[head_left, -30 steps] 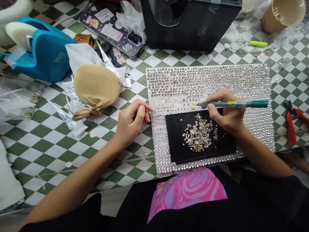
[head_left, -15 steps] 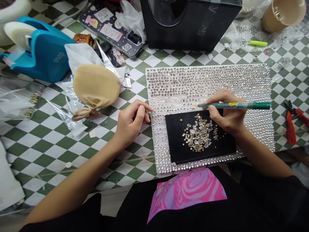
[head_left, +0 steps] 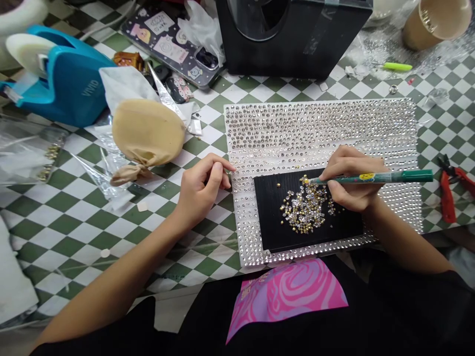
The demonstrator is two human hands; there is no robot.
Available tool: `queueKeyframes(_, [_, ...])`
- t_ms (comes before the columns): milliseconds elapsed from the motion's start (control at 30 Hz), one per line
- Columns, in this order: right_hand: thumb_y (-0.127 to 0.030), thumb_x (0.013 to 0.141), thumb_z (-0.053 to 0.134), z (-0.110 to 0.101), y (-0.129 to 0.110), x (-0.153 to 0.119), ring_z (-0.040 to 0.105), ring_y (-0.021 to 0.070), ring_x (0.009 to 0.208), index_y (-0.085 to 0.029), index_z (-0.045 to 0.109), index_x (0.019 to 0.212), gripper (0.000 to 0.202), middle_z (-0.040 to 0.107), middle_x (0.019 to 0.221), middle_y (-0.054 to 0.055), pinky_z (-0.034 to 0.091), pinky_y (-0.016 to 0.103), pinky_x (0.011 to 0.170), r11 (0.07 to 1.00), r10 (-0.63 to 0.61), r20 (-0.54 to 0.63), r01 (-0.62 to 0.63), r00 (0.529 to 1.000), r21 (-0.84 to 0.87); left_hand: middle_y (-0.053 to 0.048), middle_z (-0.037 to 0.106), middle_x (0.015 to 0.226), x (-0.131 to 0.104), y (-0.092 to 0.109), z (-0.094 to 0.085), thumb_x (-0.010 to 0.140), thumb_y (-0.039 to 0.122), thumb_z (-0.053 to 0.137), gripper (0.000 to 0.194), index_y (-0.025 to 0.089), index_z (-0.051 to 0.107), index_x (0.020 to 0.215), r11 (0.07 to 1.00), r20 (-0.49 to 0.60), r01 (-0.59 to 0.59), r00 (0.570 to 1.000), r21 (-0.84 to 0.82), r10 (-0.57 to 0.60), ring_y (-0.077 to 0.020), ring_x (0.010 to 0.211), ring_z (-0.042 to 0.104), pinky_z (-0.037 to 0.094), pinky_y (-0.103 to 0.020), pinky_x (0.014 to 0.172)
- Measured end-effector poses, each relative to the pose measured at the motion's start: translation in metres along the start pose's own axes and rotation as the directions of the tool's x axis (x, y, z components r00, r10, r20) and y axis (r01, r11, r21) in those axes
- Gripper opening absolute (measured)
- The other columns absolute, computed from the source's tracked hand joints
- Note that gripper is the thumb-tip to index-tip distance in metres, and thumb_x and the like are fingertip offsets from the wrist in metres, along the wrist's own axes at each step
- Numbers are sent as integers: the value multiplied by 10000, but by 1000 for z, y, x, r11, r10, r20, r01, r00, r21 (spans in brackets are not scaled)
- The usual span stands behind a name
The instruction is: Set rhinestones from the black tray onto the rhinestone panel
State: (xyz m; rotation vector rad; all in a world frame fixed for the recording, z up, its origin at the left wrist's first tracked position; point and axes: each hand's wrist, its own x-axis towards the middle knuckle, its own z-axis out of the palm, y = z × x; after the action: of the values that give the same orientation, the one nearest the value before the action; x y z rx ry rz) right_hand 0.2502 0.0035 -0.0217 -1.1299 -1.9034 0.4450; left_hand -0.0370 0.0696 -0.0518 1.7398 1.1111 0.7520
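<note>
Blue tape dispenser (head_left: pixel 79 74), upper left of frame: "VIVID", last letter uncertain. Lettering on phone case (head_left: pixel 172 47) (top, left of centre), green pen (head_left: pixel 389 176) (right of centre), pink panel (head_left: pixel 297 294) (bottom centre): too small/blurred to read.

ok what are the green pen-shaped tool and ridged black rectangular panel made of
The green pen-shaped tool looks like glossy plastic, from its smooth, shiny barrel. The ridged black rectangular panel seems matte, perhaps plastic: fine parallel lines and little shine, though painted wood is possible.

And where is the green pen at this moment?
Right of centre in the head view, the green pen is in the right hand, tip at the rhinestone pile.
</note>
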Motion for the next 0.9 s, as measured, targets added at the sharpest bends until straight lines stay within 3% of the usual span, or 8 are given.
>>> queueKeyframes(400, [-159,667,542,2,-1,2,499,118,522,-264,615,693,130,596,554,-53,431,275,466,993,-61,30,64,998,-100,34,590,565,1,2,0,961,327,423,267,224,629,826,999,4,28,1000,16,-28,-94,523,546,478,-236,561])
queueKeyframes(567, [-179,692,577,3,1,-3,513,140,525,-269,639,716,112,606,577,-27,422,313,466,996,57,-89,-62,994,-60,40,583,566,1,2,0,969,314,424,261,225,624,827,1000,1,8,1000,15,-8,-87,525,552,480,-228,561])
queueKeyframes(700, [-147,747,613,6,4,-6,552,159,623,-269,651,809,142,656,697,-14,455,351,584,977,142,-217,-171,966,-124,41,585,568,0,2,0,970,295,427,257,223,628,827,1000,2,3,1000,-2,-3,-83,524,551,471,-222,555])
queueKeyframes(900, [-147,787,623,7,4,-2,603,152,719,-246,665,839,120,700,781,-34,487,342,690,959,184,-127,-206,975,-192,37,588,568,0,2,-1,972,298,429,264,224,636,826,1000,2,12,1000,-9,-12,-87,528,553,470,-230,562])
